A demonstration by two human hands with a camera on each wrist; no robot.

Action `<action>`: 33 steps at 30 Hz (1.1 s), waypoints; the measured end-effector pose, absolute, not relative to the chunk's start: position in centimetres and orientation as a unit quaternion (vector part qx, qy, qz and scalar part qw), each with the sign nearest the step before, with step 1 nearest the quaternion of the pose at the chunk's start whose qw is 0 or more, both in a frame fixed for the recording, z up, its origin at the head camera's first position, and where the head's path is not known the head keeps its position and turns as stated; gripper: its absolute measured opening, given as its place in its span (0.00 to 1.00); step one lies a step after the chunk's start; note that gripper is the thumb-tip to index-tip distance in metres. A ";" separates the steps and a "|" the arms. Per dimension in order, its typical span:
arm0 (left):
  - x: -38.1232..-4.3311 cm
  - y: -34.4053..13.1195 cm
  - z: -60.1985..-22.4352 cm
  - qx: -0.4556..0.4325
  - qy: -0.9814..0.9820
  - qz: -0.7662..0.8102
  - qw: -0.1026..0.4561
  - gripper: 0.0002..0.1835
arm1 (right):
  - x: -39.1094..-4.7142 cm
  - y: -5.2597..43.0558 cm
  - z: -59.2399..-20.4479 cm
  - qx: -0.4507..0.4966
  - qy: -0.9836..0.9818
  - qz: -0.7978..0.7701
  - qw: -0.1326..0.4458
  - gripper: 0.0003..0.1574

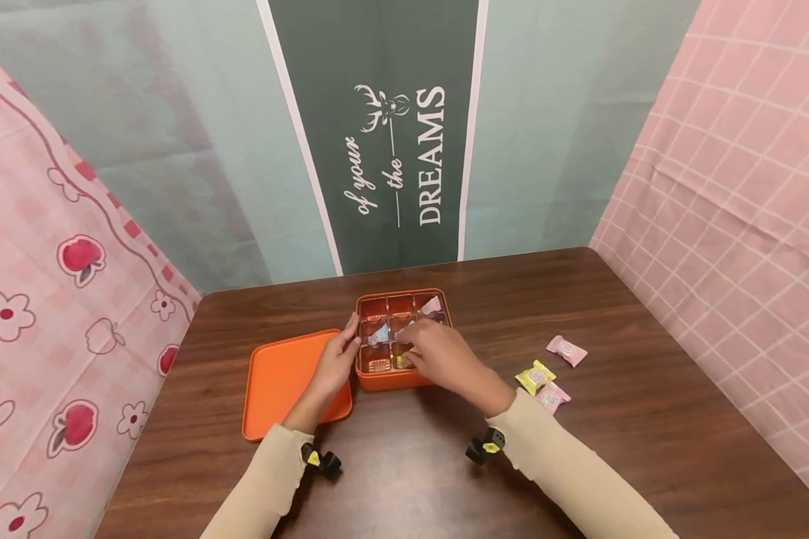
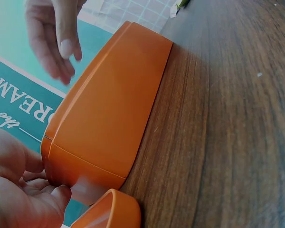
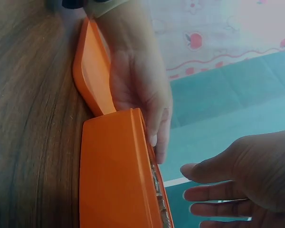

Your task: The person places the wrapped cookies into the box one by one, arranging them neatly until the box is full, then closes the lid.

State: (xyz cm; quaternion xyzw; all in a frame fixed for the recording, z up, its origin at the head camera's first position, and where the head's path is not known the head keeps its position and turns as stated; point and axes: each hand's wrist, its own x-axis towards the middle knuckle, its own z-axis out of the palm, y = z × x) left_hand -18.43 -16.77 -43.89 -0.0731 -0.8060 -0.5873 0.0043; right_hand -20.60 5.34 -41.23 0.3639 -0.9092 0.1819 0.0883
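An orange box [image 1: 395,380] with a clear divided tray inside stands on the table. A blue-wrapped candy [image 1: 378,334] lies in its middle-left compartment, a pink one [image 1: 431,305] in the far-right one. Partly covered by the right hand, a yellow candy [image 1: 402,361] shows in the near-middle compartment and some blue in the centre one. My left hand [image 1: 337,359] holds the box at its left side, fingers at the wall and rim. Over the tray is my right hand [image 1: 441,352], its fingers loosely bent and apart, with nothing between them in the right wrist view.
Left of the box lies an orange lid [image 1: 283,382], partly under the left forearm. To the right are a yellow candy [image 1: 535,376], a pink candy [image 1: 553,397] beside it and another pink candy [image 1: 567,350] farther back. Printed cloths hang around the wooden table [image 1: 404,464].
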 end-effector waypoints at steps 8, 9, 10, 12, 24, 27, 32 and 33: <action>-19.6 -17.3 -45.6 -0.063 -0.804 -0.591 -0.001 0.27 | -19.1 7.3 -41.3 0.365 -0.904 0.197 0.104 0.16; -19.8 -17.4 -46.1 -0.062 -0.803 -0.593 0.001 0.27 | -19.0 7.6 -41.4 0.367 -0.902 0.200 0.109 0.15; -20.0 -17.5 -46.5 -0.061 -0.801 -0.595 0.002 0.27 | -18.9 7.9 -41.5 0.367 -0.901 0.202 0.114 0.15; -20.4 -17.6 -47.3 -0.064 -0.800 -0.596 0.004 0.27 | -18.8 8.5 -41.8 0.360 -0.902 0.202 0.123 0.14; -20.2 -18.2 -47.8 -0.059 -0.803 -0.593 0.015 0.28 | -18.4 11.2 -42.8 0.331 -0.907 0.225 0.131 0.17; -20.2 -18.2 -47.8 -0.060 -0.802 -0.594 0.012 0.28 | -18.2 12.0 -42.9 0.325 -0.909 0.222 0.140 0.18; -20.2 -17.9 -47.8 -0.060 -0.799 -0.598 0.011 0.28 | -18.1 13.7 -43.3 0.323 -0.904 0.223 0.170 0.19; -20.3 -17.8 -47.8 -0.061 -0.798 -0.599 0.012 0.28 | -18.0 14.0 -43.4 0.324 -0.902 0.227 0.175 0.19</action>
